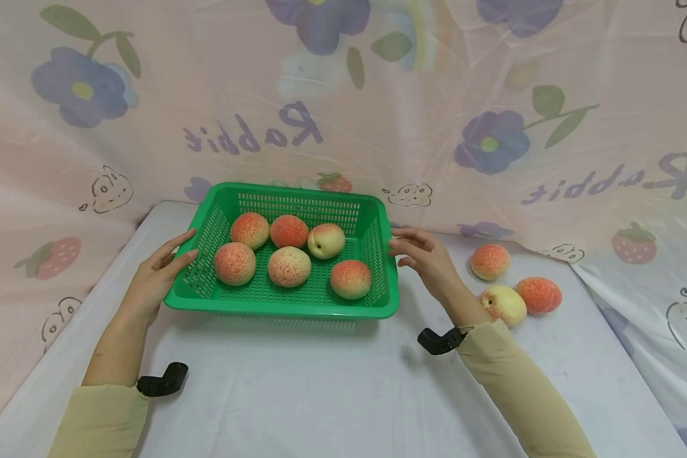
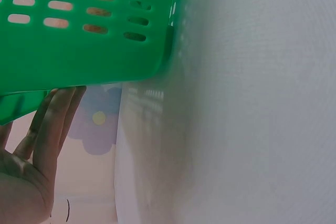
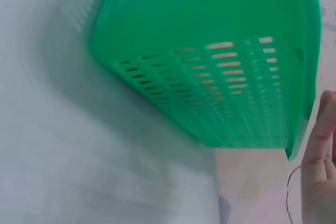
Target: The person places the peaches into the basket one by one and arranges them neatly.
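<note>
A green slotted plastic basket (image 1: pixel 280 312) stands on the white-covered table with several peaches, red-orange to pale yellow, inside. One pale peach (image 1: pixel 289 267) lies near its middle; another peach (image 1: pixel 350 280) is apart at the right. My left hand (image 1: pixel 154 277) is at the basket's left end, thumb near the rim and extended fingers (image 2: pixel 52 124) reaching against the side. At the opposite end my right hand (image 1: pixel 429 257) has its loosely bent fingers beside the rim. Whether every fingertip touches is hard to tell. In the right wrist view only part of that hand (image 3: pixel 320 166) shows.
Right of the basket, three more peaches lie together: an orange one (image 1: pixel 490 262), a redder one (image 1: pixel 539 295) and a pale yellow one (image 1: pixel 504 305) partly behind the right forearm. A printed cloth (image 1: pixel 378 114) hangs behind the table (image 1: pixel 275 388).
</note>
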Demonstrator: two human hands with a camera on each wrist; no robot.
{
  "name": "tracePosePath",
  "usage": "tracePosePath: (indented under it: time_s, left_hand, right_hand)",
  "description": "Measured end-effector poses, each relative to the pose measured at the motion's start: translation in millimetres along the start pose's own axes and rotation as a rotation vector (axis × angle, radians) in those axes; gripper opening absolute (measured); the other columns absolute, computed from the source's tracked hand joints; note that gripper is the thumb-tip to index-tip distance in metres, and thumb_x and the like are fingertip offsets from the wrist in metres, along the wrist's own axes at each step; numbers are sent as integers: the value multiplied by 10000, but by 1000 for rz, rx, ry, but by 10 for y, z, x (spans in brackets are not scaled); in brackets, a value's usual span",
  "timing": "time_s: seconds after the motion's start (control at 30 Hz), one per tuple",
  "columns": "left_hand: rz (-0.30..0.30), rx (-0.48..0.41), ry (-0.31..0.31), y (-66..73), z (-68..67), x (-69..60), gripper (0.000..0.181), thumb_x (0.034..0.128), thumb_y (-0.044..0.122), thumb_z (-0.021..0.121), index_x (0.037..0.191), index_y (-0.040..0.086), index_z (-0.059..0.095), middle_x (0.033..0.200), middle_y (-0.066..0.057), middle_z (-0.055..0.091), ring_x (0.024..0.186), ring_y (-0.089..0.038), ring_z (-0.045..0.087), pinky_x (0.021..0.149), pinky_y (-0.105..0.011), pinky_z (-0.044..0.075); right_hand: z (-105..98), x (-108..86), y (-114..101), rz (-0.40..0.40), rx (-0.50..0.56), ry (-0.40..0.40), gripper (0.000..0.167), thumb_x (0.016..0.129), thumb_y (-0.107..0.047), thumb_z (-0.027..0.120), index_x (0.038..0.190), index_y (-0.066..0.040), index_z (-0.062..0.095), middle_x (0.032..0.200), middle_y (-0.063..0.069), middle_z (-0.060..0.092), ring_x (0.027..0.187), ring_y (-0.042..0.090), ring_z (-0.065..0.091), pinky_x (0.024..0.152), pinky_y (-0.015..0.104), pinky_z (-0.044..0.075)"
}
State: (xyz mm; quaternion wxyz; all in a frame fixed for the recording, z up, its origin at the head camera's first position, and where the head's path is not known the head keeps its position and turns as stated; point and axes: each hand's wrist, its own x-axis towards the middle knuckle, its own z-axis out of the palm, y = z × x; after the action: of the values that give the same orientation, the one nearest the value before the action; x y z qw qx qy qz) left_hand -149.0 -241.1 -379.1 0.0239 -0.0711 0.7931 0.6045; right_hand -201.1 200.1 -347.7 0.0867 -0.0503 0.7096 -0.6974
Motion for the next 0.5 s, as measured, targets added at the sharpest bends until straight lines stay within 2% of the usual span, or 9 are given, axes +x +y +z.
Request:
tracePosePath:
  time_s: [0.23,0.5]
  left_hand:
    - [7,-1,-7,2,1,1,577,952,505,518,1483,408,315,1590,-217,84,1434,-480,51,1083,-719,78]
    - [2,-4,-9,-14,-6,13,580,951,505,519,1484,411,310,1599,-193,48,1440,-474,-2,1079,-726,55]
  right_hand:
    - [-106,-69,102,4,13,52,205,920,-172,656,1112,-116,615,927,-65,669,847,103,636,707,240,516]
    - [-197,-168,243,-13,-25,150,195,905,-196,683,1078,-121,633,902,-66,673,811,87,633,663,225,526]
